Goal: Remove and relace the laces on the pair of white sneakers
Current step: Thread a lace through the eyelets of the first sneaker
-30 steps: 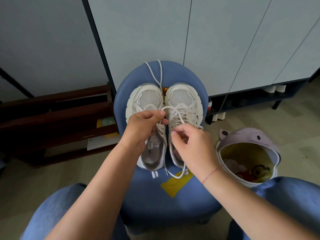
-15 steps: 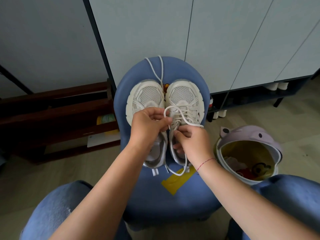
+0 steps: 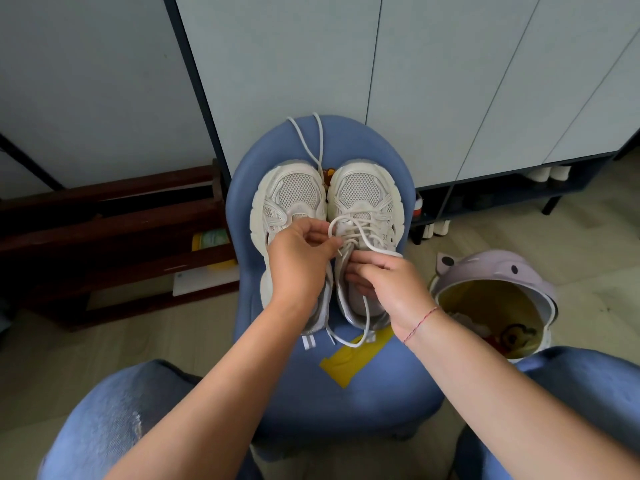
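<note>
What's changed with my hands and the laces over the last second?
The right hand moved in toward the left hand, its fingers curling round the lace over the tongue of the laced sneaker. The left hand keeps pinching that lace. The other sneaker, blue stool and loose lace beyond the toes stayed put.
</note>
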`<state>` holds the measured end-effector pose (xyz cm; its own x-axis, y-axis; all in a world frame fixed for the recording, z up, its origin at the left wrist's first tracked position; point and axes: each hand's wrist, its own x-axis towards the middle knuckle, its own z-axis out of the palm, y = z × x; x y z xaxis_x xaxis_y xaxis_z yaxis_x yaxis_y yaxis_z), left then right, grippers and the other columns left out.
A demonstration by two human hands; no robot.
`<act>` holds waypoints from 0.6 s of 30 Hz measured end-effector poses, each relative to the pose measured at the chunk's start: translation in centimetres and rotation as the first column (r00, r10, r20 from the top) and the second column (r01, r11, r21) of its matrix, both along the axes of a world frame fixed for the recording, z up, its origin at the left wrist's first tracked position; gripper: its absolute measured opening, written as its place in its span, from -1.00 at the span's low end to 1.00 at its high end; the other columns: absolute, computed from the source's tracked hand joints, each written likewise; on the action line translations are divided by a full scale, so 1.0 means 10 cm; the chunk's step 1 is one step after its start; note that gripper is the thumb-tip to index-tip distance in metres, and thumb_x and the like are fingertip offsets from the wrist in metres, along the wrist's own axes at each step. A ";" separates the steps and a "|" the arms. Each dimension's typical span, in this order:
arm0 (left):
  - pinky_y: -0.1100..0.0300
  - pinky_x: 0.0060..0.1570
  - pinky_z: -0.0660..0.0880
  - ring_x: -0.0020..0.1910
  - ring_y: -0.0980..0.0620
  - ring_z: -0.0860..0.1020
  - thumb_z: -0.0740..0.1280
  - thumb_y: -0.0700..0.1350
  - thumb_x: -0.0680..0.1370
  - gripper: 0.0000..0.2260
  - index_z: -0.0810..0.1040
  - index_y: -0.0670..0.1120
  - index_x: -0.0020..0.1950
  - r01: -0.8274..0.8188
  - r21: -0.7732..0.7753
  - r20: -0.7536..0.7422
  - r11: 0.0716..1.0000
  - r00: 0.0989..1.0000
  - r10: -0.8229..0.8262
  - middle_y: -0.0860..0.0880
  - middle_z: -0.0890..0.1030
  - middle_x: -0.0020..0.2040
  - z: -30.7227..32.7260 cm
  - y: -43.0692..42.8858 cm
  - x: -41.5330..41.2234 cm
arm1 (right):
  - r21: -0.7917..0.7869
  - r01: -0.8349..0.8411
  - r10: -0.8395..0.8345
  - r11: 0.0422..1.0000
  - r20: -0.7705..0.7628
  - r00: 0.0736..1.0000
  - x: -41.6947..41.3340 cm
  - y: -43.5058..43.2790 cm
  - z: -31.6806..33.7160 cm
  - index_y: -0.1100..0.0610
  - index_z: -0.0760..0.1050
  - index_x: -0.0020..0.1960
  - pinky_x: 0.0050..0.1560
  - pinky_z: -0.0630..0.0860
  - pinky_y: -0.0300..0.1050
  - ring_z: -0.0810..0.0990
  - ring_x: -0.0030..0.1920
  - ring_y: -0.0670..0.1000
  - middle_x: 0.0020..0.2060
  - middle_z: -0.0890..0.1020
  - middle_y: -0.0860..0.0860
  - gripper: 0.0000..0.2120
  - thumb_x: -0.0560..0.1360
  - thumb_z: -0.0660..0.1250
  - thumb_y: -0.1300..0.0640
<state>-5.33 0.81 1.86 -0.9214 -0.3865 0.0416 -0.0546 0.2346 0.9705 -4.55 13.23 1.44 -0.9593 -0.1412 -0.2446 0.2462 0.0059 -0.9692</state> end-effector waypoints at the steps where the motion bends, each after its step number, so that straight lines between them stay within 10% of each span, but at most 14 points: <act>1: 0.29 -0.16 0.56 -0.32 0.20 0.58 0.52 -0.25 0.45 -0.83 0.60 -0.03 -0.15 -0.005 0.002 -0.006 1.000 1.000 0.005 0.09 0.62 -0.31 -0.01 0.01 0.01 | -0.012 -0.006 0.006 1.000 0.007 1.000 0.00 0.00 0.01 -0.05 0.63 -0.27 -0.03 0.58 -0.26 0.67 -0.19 -0.09 -0.33 0.70 -0.06 -0.57 0.53 0.21 0.39; 18: 0.37 -0.26 0.51 -0.38 0.27 0.54 0.52 -0.18 0.47 -0.79 0.55 0.03 -0.26 -0.040 -0.083 -0.030 0.996 0.999 0.037 0.12 0.61 -0.35 -0.08 0.08 0.10 | -0.098 0.000 0.004 0.995 0.045 0.999 0.00 0.01 0.02 0.04 0.63 -0.18 -0.27 0.55 -0.34 0.67 -0.29 -0.12 -0.34 0.69 0.00 -0.63 0.54 0.17 0.41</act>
